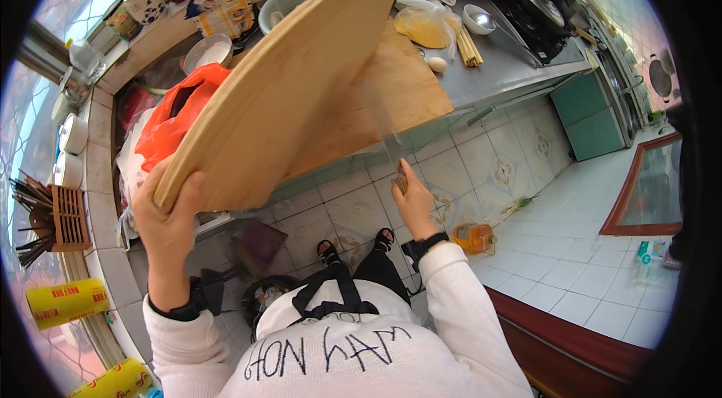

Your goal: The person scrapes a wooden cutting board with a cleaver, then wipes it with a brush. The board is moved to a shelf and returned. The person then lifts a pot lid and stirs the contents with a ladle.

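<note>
My left hand (169, 200) grips the near corner of a large wooden board (282, 99), thumb on its face. The board is tilted up on edge above the counter. Held in my right hand (414, 200) is a knife (383, 121) with a long, flat metal blade, blurred, its tip close to the tilted board's face. Beneath lies a second flat wooden surface (406, 79) on the counter, partly hidden by the raised board. An egg (436, 64) rests beside its right edge.
On the steel counter (485, 79) are a bag of yellow food (428, 25), a bundle of sticks (468, 48), a white bowl (479, 20) and a gas stove (536, 20). A red plastic bag (177, 116) stands left. An oil bottle (475, 238) is on the floor.
</note>
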`<state>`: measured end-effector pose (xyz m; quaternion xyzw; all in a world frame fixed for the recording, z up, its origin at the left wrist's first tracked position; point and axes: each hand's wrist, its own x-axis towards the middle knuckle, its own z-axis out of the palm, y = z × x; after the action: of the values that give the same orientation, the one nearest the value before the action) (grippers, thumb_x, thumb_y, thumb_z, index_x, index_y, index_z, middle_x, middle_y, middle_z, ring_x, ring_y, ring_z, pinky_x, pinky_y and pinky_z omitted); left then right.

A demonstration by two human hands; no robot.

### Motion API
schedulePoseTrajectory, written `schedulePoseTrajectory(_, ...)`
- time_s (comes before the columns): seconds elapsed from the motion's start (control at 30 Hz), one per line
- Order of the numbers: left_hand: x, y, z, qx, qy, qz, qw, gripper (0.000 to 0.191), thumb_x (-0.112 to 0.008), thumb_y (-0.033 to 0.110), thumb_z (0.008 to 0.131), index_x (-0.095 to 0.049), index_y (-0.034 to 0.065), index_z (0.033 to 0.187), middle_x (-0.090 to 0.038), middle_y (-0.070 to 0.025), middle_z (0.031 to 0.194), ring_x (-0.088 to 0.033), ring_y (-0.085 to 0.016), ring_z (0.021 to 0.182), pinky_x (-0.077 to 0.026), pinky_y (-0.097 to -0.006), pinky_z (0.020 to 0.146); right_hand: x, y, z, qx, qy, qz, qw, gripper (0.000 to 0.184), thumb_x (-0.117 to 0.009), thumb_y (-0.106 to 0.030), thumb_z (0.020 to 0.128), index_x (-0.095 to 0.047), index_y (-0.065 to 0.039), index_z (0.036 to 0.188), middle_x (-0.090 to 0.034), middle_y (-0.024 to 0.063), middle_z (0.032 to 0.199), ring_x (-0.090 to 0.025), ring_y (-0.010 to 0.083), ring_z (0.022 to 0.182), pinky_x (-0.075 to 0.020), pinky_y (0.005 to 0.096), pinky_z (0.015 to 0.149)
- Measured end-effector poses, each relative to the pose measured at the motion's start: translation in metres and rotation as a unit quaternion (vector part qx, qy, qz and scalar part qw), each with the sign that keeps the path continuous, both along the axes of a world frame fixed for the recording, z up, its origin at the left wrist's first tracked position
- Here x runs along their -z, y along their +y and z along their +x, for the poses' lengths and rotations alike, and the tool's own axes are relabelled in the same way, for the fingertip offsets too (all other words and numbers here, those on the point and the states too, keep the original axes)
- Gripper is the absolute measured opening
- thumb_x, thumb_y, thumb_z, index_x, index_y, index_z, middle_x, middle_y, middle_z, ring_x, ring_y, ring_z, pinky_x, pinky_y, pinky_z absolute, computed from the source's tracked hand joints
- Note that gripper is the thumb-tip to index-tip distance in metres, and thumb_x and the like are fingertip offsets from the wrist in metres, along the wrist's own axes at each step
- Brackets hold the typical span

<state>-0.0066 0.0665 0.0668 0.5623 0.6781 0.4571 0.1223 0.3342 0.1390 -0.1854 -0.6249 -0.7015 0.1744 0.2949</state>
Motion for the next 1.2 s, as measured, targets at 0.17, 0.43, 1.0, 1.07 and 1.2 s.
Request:
schedulePoseTrajectory(0.17, 0.004, -0.001, -0.008, -0.012, -0.019, -0.003, 1.0, 0.026, -0.068, 0.01, 0.086, -0.063, -0.0049, 0.106, -0.063, -0.0034, 0.089, -0.056, -0.009, 0.081, -0.044, -0.0219, 0.074, 0.035, 0.033, -0.006, -0.023, -0.048, 0.085, 0.995, 0.062, -0.068, -0.018, 0.081, -0.045, -0.019, 0.138, -0.066, 0.0071, 0.091, -0.064, 0.0288, 0.071, -0.0514, 0.0372, 0.059)
schedulePoseTrajectory(0.43, 0.007, -0.003, -0.012, -0.017, 0.022, -0.005, 1.0, 0.03, -0.067, 0.017, 0.088, -0.063, -0.0051, 0.108, -0.064, -0.005, 0.09, -0.056, -0.01, 0.082, -0.044, -0.023, 0.075, 0.059, -0.007, 0.008, -0.05, -0.041, -0.07, 0.995, 0.07, -0.069, -0.014, 0.08, -0.039, -0.016, 0.143, -0.065, 0.0149, 0.096, -0.063, 0.0358, 0.079, -0.0505, 0.0405, 0.065)
schedulePoseTrajectory(1.0, 0.039, -0.004, -0.017, -0.119, -0.001, 0.06, 0.991, 0.03, -0.065, 0.021, 0.092, -0.061, -0.0037, 0.108, -0.06, -0.0043, 0.096, -0.054, -0.012, 0.089, -0.042, -0.0253, 0.08, -0.008, -0.065, 0.09, 0.011, 0.272, -0.258, 0.927, 0.017, -0.057, -0.018, 0.093, -0.055, -0.003, 0.099, -0.052, 0.0001, 0.063, -0.048, 0.0101, 0.052, -0.0412, 0.0261, 0.051)
schedulePoseTrajectory(1.07, 0.043, -0.006, -0.017, -0.132, 0.02, 0.066, 0.989, 0.036, -0.06, 0.031, 0.094, -0.06, -0.0033, 0.105, -0.059, -0.0038, 0.094, -0.053, -0.013, 0.088, -0.042, -0.0261, 0.079, -0.013, -0.044, 0.093, 0.011, 0.356, -0.344, 0.869, 0.019, -0.058, -0.022, 0.094, -0.056, -0.004, 0.098, -0.054, -0.0003, 0.066, -0.049, 0.0087, 0.053, -0.0412, 0.0241, 0.051)
schedulePoseTrajectory(1.2, 0.052, -0.012, -0.014, -0.219, 0.05, 0.088, 0.971, 0.06, -0.046, 0.056, 0.096, -0.058, -0.0023, 0.103, -0.058, -0.0051, 0.094, -0.052, -0.015, 0.087, -0.043, -0.0289, 0.078, -0.012, 0.008, 0.099, -0.043, 0.402, -0.468, 0.785, 0.02, -0.055, -0.025, 0.096, -0.055, -0.005, 0.099, -0.055, 0.0005, 0.065, -0.05, 0.0078, 0.053, -0.041, 0.0224, 0.052)
